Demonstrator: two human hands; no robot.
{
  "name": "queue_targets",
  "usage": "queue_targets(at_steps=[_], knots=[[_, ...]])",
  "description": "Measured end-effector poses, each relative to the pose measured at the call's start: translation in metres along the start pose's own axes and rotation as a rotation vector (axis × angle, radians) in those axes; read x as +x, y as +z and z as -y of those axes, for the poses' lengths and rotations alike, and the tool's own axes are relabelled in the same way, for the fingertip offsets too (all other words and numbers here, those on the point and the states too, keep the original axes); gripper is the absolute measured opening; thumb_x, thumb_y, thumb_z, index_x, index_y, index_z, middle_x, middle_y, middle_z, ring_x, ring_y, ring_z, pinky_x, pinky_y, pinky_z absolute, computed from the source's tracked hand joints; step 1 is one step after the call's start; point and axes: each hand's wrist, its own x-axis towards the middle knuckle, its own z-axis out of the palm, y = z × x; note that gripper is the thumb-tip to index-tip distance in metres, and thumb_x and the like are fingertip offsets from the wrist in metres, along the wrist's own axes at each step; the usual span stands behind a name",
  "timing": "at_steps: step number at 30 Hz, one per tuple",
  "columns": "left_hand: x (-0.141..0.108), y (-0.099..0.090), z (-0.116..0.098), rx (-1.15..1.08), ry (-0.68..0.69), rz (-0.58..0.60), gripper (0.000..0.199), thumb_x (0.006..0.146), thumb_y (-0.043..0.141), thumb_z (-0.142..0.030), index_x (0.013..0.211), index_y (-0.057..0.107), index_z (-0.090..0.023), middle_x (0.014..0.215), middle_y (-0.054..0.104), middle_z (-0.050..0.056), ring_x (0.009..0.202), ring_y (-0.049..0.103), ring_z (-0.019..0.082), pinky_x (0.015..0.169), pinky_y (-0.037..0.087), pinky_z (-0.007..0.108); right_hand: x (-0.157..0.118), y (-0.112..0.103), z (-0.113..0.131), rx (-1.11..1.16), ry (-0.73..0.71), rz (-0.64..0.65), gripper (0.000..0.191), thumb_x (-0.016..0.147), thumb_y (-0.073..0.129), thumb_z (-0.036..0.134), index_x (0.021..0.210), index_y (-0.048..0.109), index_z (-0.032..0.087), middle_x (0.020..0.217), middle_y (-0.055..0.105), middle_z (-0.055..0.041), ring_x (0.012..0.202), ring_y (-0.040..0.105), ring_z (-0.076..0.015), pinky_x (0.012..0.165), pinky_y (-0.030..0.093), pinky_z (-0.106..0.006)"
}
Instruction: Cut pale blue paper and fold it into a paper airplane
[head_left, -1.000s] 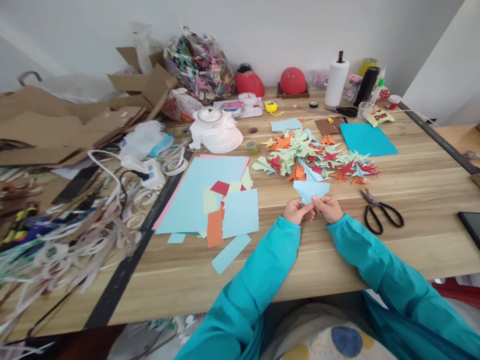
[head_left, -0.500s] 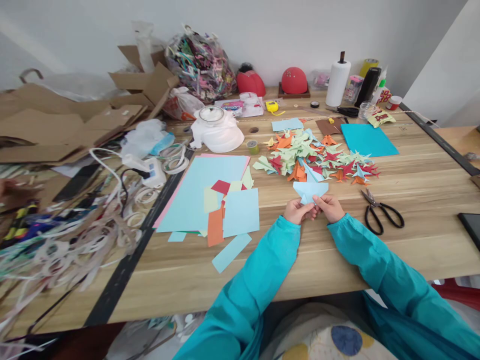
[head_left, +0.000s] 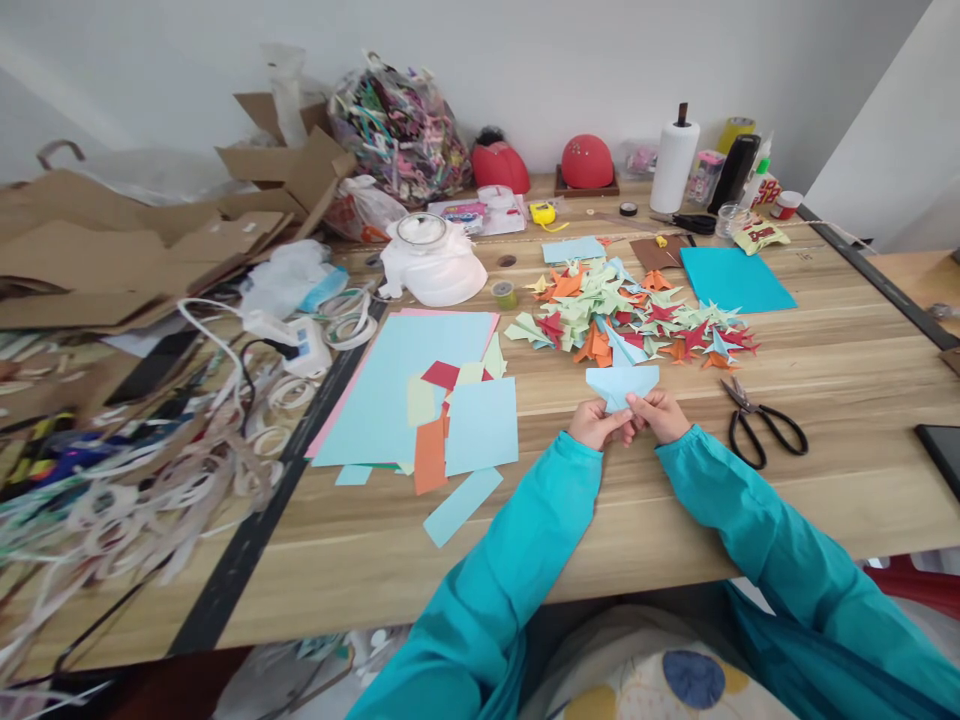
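Note:
Between both hands is a light-blue folded paper (head_left: 621,382), wide along its far edge and narrowing toward me. My left hand (head_left: 596,424) pinches its near left part, thumb on top. On the right side, my right hand (head_left: 658,415) grips the same paper between thumb and fingers; the near end is hidden by the fingertips. Just beyond lies a heap of folded paper pieces (head_left: 611,305) in green, orange, red and blue. Black-handled scissors (head_left: 763,425) rest to the right of my right hand.
Left of my hands lie blue paper sheets (head_left: 481,425) and coloured scraps, with an orange strip (head_left: 430,456). A turquoise square (head_left: 737,279) lies behind the scissors. Tangled cords (head_left: 202,470) and flattened cardboard (head_left: 112,245) crowd the left. A white cloth bundle (head_left: 435,265) sits mid-table.
The far part of the folded paper looks slightly wider and flatter, and a small flap near my left thumb has shifted. Both hands keep almost the same place.

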Motion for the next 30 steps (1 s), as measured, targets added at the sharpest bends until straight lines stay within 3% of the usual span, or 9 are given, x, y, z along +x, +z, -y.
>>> queue_targets(at_steps=[6, 16, 24, 30], knots=[[-0.001, 0.002, -0.001, 0.008, -0.002, -0.095, 0.04, 0.048, 0.077, -0.042, 0.062, 0.059, -0.009, 0.049, 0.059, 0.001, 0.04, 0.053, 0.009, 0.04, 0.043, 0.022, 0.004, 0.0, -0.006, 0.037, -0.009, -0.164, 0.052, 0.065, 0.06, 0.058, 0.037, 0.047, 0.016, 0.033, 0.046, 0.002, 0.033, 0.037, -0.006, 0.038, 0.025, -0.022], [0.0, -0.002, -0.001, 0.035, 0.022, 0.015, 0.036, 0.05, 0.076, -0.04, 0.057, 0.059, -0.01, 0.049, 0.06, 0.003, 0.041, 0.052, 0.01, 0.041, 0.043, 0.023, 0.001, -0.001, -0.005, -0.024, -0.034, 0.009, 0.053, 0.07, 0.057, 0.056, 0.036, 0.048, 0.016, 0.037, 0.051, -0.0003, 0.035, 0.04, -0.0072, 0.041, 0.032, -0.023], [0.003, -0.007, 0.003, 0.031, 0.181, -0.159, 0.033, 0.052, 0.076, -0.037, 0.066, 0.061, -0.012, 0.053, 0.061, 0.0, 0.047, 0.056, 0.013, 0.046, 0.048, 0.028, 0.0, -0.002, -0.006, -0.002, -0.046, 0.023, 0.053, 0.072, 0.057, 0.051, 0.033, 0.047, 0.016, 0.032, 0.044, 0.0007, 0.034, 0.038, -0.0076, 0.038, 0.026, -0.023], [0.004, -0.007, 0.001, 0.006, 0.152, -0.175, 0.036, 0.047, 0.078, -0.038, 0.065, 0.063, -0.01, 0.055, 0.064, 0.003, 0.042, 0.054, 0.013, 0.043, 0.046, 0.028, -0.003, 0.003, 0.001, -0.001, -0.023, -0.06, 0.046, 0.069, 0.057, 0.055, 0.046, 0.053, 0.016, 0.038, 0.049, -0.0001, 0.037, 0.041, -0.0086, 0.036, 0.03, -0.023]])
